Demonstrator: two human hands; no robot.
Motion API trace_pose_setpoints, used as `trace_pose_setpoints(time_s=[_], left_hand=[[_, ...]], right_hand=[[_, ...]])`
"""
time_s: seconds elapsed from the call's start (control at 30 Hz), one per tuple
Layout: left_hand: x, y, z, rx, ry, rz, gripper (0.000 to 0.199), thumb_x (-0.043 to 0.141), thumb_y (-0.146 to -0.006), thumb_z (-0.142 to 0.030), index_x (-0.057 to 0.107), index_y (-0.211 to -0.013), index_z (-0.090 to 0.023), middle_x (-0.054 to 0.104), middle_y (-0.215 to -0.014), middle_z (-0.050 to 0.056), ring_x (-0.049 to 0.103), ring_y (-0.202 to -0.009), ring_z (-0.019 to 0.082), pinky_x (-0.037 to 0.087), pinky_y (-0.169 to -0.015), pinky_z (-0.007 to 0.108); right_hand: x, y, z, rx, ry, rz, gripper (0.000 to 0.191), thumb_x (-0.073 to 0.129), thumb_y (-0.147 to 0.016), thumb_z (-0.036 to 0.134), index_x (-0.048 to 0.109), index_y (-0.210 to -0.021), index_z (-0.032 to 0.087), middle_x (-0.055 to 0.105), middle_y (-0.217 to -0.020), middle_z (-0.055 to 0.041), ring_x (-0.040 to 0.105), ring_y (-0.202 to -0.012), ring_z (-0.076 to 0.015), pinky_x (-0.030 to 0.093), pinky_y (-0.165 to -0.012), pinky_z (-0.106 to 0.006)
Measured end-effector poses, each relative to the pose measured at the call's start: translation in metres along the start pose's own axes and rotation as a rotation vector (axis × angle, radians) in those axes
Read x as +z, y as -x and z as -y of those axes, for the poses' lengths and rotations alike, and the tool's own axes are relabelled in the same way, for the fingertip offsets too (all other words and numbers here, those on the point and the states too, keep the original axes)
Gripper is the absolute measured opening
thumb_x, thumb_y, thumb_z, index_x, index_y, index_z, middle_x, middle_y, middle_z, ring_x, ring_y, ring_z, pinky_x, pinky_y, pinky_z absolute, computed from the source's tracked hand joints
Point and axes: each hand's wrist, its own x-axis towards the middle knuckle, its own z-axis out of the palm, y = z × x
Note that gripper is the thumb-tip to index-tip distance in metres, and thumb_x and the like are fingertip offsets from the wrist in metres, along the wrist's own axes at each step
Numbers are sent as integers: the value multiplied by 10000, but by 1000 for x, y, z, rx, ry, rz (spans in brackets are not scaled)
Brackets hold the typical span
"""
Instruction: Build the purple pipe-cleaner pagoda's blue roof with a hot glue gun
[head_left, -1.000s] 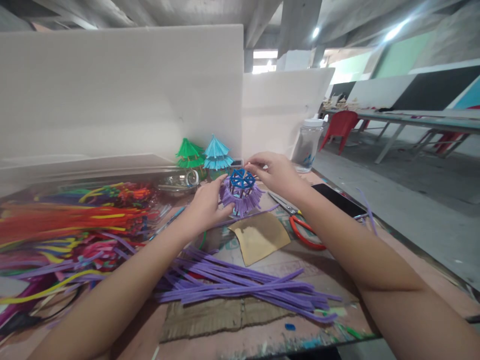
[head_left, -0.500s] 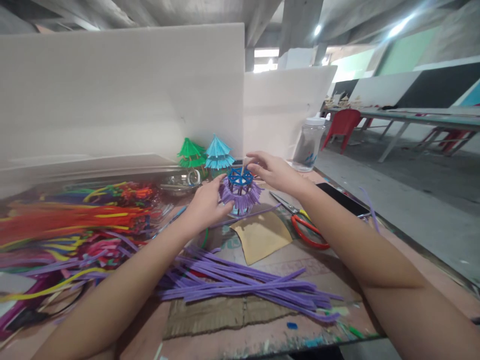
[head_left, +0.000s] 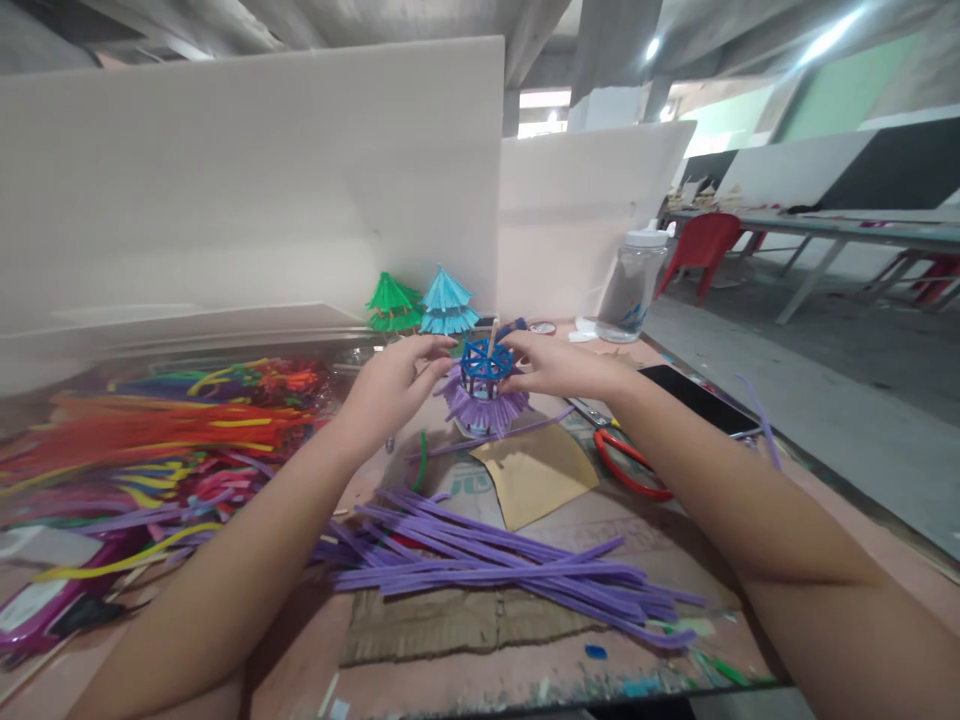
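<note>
A small tiered model stands upright on the table, with a skirt of purple fuzzy strips [head_left: 486, 412] and a blue wheel-like frame [head_left: 486, 358] above it. A thin wooden stick [head_left: 493, 337] rises from the frame. On the model's left side, my left hand [head_left: 401, 385] has its thumb and fingers apart, a small gap from the blue frame. At the right side my right hand [head_left: 562, 367] is open, its thumb and fingers spread at the frame's edge; whether they touch it I cannot tell.
Loose purple pipe cleaners [head_left: 510, 575] lie in front on cardboard, near tan sandpaper-like sheet [head_left: 536, 475]. Red-handled scissors [head_left: 626, 465], a phone [head_left: 697, 398] and a clear bottle [head_left: 630, 290] are rightward. Green [head_left: 394, 300] and light-blue [head_left: 448, 303] models stand behind; colourful pipe cleaners [head_left: 165, 430] lie left.
My left hand has let go of the purple skirt and drawn up and back. My right hand has come down from the wooden stick to the side of the blue frame. The view has shifted slightly.
</note>
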Motion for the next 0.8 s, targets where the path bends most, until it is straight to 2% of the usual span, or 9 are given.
trace_pose_setpoints(time_s=[0.07, 0.1, 0.37, 0.47, 0.6, 0.67, 0.8], left_hand=[[-2, 0, -5, 108, -95, -90, 312, 513, -952, -401, 730, -1069, -209, 728, -1048, 75, 657, -1029, 253, 489, -924, 386], [-2, 0, -6, 146, -131, -100, 297, 527, -949, -390, 744, -1028, -205, 719, -1019, 76, 648, -1013, 250, 486, -920, 386], [4, 2, -9, 213, -255, -71, 237, 543, -950, -344, 723, -909, -196, 694, -916, 66, 622, -924, 233, 467, -849, 363], [1, 1, -8, 114, -227, -100, 217, 507, -949, -318, 680, -899, -198, 698, -901, 62, 624, -919, 240, 461, -830, 352], [-1, -3, 6, -76, -18, -112, 305, 422, -974, -405, 634, -894, -201, 704, -862, 38, 633, -834, 213, 462, -753, 315], [1, -7, 17, -119, 67, -52, 360, 417, -964, -452, 640, -852, -192, 699, -833, 33, 627, -796, 201, 458, -720, 303], [8, -13, 35, -156, 265, 139, 376, 569, -850, -523, 700, -853, -171, 714, -814, 40, 638, -763, 201, 487, -715, 307]], right_hand=[[0, 1, 3, -38, 28, -10, 398, 747, -811, 302, 633, -1162, 154, 676, -1121, -101, 635, -997, -246, 475, -826, -339], [1, 2, 5, -57, 51, -14, 386, 743, -814, 304, 632, -1151, 150, 669, -1109, -101, 626, -995, -248, 468, -829, -341], [4, 5, 14, -166, 152, -44, 367, 726, -839, 323, 617, -1147, 156, 640, -1104, -110, 604, -988, -263, 457, -836, -361], [5, 5, 12, -178, 141, -50, 383, 733, -832, 320, 620, -1164, 167, 642, -1115, -108, 607, -1002, -264, 465, -851, -370], [5, 5, 12, -192, 145, -42, 406, 741, -827, 317, 614, -1190, 188, 639, -1145, -102, 609, -1026, -261, 472, -882, -378], [4, 5, 13, -204, 153, -39, 414, 736, -835, 315, 606, -1204, 181, 635, -1164, -109, 607, -1049, -263, 471, -899, -383], [4, 5, 14, -206, 176, -28, 412, 734, -840, 324, 607, -1195, 156, 637, -1151, -119, 611, -1034, -270, 475, -884, -389]])
